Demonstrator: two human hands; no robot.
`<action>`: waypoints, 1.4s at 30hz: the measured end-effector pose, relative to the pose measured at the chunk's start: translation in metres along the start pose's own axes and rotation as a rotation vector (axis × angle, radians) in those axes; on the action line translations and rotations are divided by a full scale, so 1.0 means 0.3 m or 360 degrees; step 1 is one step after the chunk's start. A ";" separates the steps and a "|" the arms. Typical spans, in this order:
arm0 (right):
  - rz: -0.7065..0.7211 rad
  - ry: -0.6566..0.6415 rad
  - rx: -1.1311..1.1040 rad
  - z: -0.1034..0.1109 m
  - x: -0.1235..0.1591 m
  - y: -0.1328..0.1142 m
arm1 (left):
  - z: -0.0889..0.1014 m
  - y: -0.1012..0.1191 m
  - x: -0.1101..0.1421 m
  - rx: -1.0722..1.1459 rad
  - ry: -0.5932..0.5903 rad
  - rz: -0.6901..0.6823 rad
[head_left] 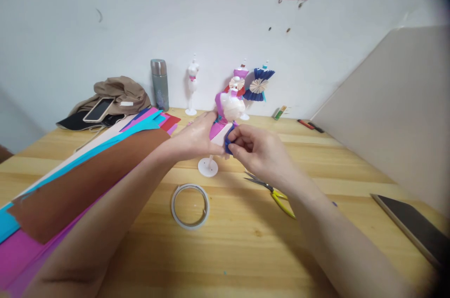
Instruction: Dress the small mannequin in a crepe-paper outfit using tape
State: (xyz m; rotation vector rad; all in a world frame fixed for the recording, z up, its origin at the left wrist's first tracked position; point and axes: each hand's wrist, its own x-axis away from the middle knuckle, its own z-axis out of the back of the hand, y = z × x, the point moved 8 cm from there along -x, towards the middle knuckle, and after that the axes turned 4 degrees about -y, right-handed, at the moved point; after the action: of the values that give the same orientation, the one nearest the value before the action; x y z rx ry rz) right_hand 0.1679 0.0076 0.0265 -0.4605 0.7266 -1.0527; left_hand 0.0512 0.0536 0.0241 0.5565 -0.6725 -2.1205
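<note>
A small white dress form (232,107) on a round white base stands tilted in front of me, dressed in pink and white paper. My left hand (197,137) curls round its lower body from the left, with some fingers hidden behind it. Between the thumb and fingers of my right hand (258,145) is a piece of dark blue paper (228,140), pressed against the form's right side. A roll of tape (174,206) lies flat below my hands. Yellow-handled scissors (279,199) lie partly under my right forearm.
Coloured paper sheets (94,178) cover the left side. Further back are a phone (99,109) on cloth (121,92), a flask (160,85), a bare dress form (191,85) and dressed ones, one in blue paper (259,86). A dark tablet-like device (415,225) lies at right.
</note>
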 end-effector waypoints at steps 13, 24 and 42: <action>-0.0034 -0.0382 0.0188 -0.052 0.019 -0.012 | 0.028 -0.035 0.001 -0.0006 -0.0066 0.0083; -0.0192 -0.0925 0.0087 -0.071 0.053 0.010 | 0.014 -0.031 -0.007 0.0149 -0.0125 -0.0077; -0.0052 0.0348 0.0665 0.161 0.011 0.007 | 0.013 0.000 -0.004 0.0441 0.0366 -0.0058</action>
State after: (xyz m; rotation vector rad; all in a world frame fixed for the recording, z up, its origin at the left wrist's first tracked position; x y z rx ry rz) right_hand 0.2055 0.0059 0.0571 0.0029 0.6689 -1.2614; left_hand 0.0495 0.0555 0.0274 0.9544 -0.8338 -1.9682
